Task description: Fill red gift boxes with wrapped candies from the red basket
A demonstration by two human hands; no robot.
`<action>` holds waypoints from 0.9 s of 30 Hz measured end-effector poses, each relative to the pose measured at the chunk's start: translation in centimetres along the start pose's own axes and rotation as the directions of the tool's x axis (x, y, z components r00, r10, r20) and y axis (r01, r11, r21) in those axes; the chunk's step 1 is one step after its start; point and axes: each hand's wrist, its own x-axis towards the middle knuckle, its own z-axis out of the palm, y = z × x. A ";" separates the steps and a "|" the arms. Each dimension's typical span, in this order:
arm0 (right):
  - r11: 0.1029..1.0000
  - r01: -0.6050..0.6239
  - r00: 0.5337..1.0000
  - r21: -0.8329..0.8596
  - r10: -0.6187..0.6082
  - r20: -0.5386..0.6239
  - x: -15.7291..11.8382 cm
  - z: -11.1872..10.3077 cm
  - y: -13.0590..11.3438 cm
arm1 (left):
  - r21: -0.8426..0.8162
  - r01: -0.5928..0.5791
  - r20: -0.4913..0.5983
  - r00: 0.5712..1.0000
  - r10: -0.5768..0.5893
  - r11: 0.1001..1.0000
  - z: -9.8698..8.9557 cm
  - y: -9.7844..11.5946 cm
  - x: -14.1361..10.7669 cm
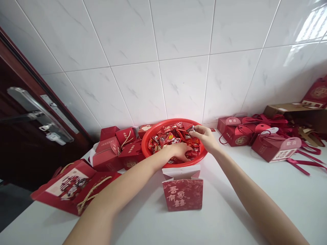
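A red plastic basket (145, 149) full of small wrapped candies (167, 137) stands against the tiled wall. My left hand (180, 152) reaches over its front rim into the candies, fingers bent down and apart; their tips are partly hidden. At the basket's right side, my right hand (205, 136) pinches a dark-wrapped candy (191, 129) between thumb and fingers. Directly in front of the basket, a red paper gift box (184, 195) with white lettering stands upright, its top unfolded. My left forearm passes to the left of this box, my right forearm to its right.
Several red gift boxes (106, 153) crowd the left side, with a rope-handled red gift bag (74, 182) nearer. To the right are closed red boxes (274, 146), ribbons (305, 163) and a cardboard box (288, 108). A dark door with a metal handle (43, 115) is at the left.
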 end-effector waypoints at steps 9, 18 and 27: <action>0.999 -0.011 1.000 0.034 0.011 -0.001 -0.1 0.1 -0.3 | -0.130 -0.017 -0.048 0.999 0.011 0.991 0.3 0.0 0.8; 0.977 -0.031 0.993 0.210 0.054 -0.102 0.4 -0.1 0.0 | -0.687 -0.223 -0.380 0.921 -0.080 0.691 -3.2 -3.2 -1.1; 0.978 -0.042 0.994 0.206 0.062 -0.092 0.3 -0.1 0.0 | -0.826 -0.356 -0.472 0.861 -0.190 0.437 -3.4 -3.6 -1.4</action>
